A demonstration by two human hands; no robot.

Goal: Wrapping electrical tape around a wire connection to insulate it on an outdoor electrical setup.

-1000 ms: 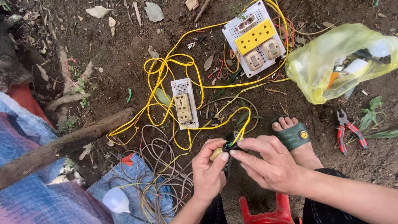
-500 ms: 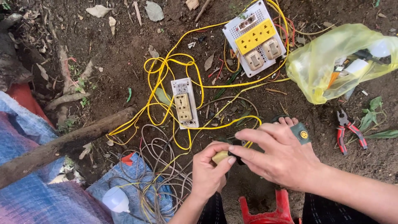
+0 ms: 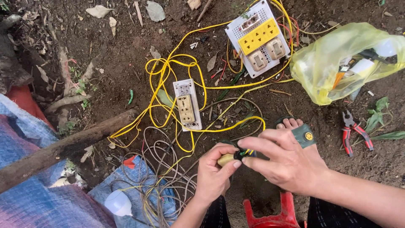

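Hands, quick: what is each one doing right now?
Left hand: closed around a small tan cylindrical fitting.
Right hand: fingers pinching the small black part at that fitting's end.

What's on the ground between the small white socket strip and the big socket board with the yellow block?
In the head view, between the socket strip and the socket board lie loops of yellow wire, dry leaves and bare soil.

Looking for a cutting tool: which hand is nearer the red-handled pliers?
Right. The right hand lies just left of the pliers; the left hand sits farther left, beyond the right hand.
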